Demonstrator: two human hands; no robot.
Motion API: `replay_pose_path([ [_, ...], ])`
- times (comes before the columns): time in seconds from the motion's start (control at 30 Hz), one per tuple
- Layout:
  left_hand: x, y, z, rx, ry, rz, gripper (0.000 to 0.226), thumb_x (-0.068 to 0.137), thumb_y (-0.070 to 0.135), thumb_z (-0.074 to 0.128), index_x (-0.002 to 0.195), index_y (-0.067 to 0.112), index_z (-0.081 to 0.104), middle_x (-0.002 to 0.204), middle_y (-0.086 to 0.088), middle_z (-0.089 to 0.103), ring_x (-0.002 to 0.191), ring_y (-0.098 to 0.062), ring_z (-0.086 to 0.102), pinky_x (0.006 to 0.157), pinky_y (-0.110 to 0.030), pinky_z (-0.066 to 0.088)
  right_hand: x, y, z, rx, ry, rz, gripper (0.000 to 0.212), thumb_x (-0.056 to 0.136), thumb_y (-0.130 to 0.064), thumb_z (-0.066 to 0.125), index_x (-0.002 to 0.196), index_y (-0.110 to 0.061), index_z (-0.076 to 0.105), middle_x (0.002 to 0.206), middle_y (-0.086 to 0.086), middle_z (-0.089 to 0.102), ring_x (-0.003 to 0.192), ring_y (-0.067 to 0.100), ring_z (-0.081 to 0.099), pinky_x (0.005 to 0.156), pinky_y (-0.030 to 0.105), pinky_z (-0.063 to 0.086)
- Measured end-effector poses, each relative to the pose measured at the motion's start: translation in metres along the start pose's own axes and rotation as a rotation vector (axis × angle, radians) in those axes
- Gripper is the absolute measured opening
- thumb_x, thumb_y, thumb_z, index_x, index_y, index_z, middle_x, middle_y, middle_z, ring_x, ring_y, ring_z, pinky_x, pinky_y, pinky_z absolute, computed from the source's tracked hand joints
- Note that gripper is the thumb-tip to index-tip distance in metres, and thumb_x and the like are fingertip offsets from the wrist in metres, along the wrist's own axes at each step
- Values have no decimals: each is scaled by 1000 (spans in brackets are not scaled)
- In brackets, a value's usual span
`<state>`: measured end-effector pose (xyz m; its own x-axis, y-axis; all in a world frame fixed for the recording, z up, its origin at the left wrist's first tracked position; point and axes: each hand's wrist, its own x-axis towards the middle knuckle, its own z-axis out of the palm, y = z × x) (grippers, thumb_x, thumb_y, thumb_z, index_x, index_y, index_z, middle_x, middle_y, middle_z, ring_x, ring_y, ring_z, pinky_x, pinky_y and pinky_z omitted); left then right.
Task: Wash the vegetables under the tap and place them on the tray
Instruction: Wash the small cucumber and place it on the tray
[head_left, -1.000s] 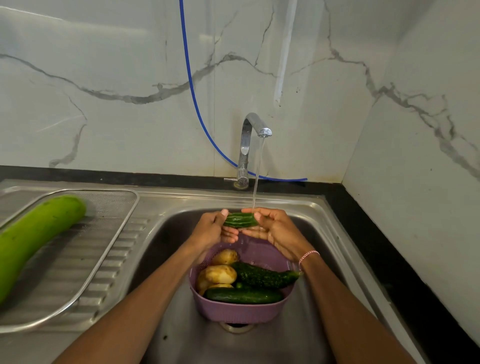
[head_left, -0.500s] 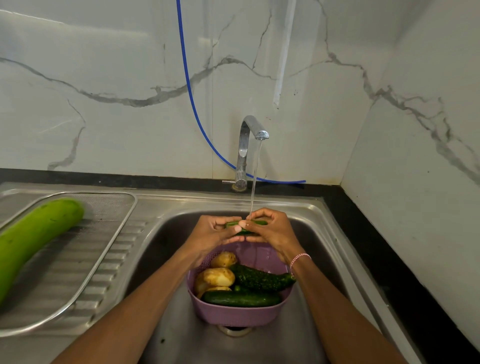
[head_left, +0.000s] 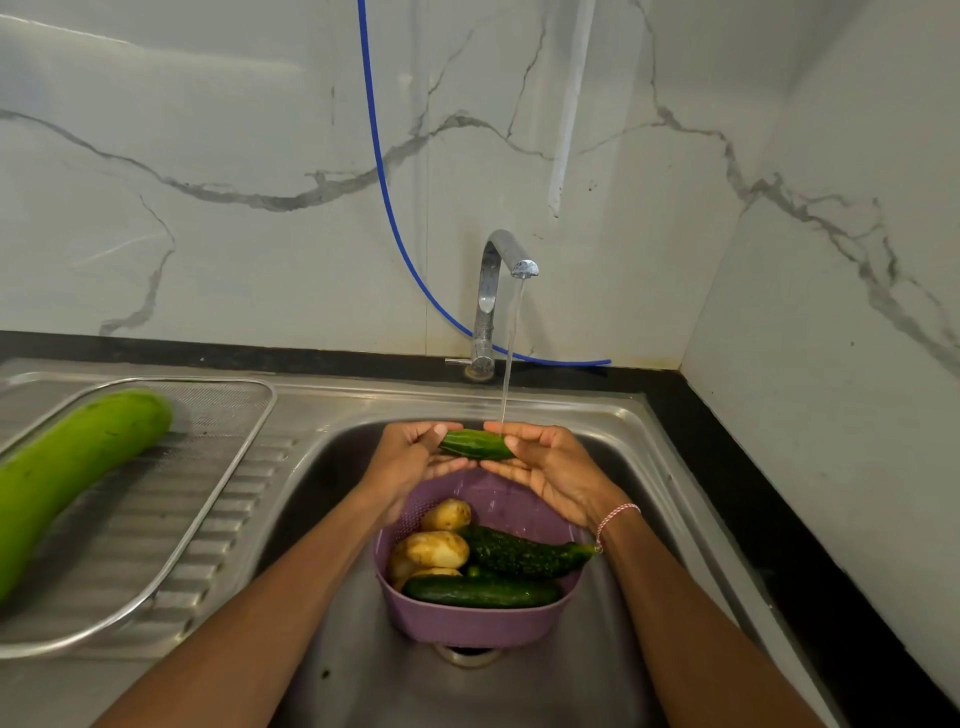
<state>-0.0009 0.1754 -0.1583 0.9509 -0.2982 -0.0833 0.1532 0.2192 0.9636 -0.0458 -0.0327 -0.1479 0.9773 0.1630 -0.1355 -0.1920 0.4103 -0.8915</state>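
Standing at the sink (head_left: 631, 441), the person holds a small striped cucumber (head_left: 475, 446) level between both hands, right under the thin stream of water (head_left: 508, 374) that runs from the chrome tap (head_left: 492, 291). The left hand (head_left: 410, 457) cups its left end, thumb on top and fingers (head_left: 451, 466) curled beneath it. The right hand (head_left: 553, 467) takes the other end the same way, a red-and-white thread bracelet (head_left: 617, 518) on its wrist. The water lands at the cucumber's right end, by the right thumb.

Below the hands, a purple basket (head_left: 467, 626) sits in the sink over the drain. It holds pale potatoes (head_left: 436, 551) on its left side, a bumpy bitter gourd (head_left: 522, 553) lying across to the right rim, and a smooth dark cucumber (head_left: 480, 591) along the near wall.

On the ridged drainboard to the left lies the mesh tray (head_left: 218, 467), with a long bottle gourd (head_left: 72, 462) resting on it. A blue hose (head_left: 383, 182) hangs down the marble wall behind the tap.
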Motion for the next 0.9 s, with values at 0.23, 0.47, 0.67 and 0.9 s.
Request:
replay_pose_path([
  [0.23, -5, 4, 7, 83, 8, 11, 20, 92, 11, 74, 107, -1, 77, 100, -22, 78, 89, -29, 78, 73, -24, 64, -4, 7, 13, -615, 161, -96, 49, 78, -6, 92, 119, -4, 65, 108, 17, 77, 86, 26, 80, 69, 32, 66],
  [0.47, -5, 8, -5, 502, 254, 110, 50, 80, 54, 82, 68, 6, 76, 60, -10, 72, 50, -14, 65, 57, -20, 54, -2, 12, 39, -928, 27, -33, 42, 98, -49, 69, 106, -8, 72, 77, 12, 78, 53, 16, 63, 52, 27, 52],
  [0.67, -12, 30, -3, 508, 333, 194, 38, 90, 43, 77, 70, 10, 76, 53, -5, 68, 43, -7, 58, 52, -19, 47, -3, 5, 57, -935, 143, -116, 30, 100, -28, 72, 127, -16, 74, 89, 11, 80, 67, 13, 70, 72, 27, 61],
  [0.9, -18, 65, -9, 777, 212, 158, 17, 98, 21, 70, 96, 7, 80, 87, -10, 79, 74, -18, 78, 84, -41, 64, -18, -13, 84, -1101, 228, -199, 55, 90, -5, 79, 139, -25, 67, 131, -2, 69, 120, 15, 62, 103, 35, 54],
])
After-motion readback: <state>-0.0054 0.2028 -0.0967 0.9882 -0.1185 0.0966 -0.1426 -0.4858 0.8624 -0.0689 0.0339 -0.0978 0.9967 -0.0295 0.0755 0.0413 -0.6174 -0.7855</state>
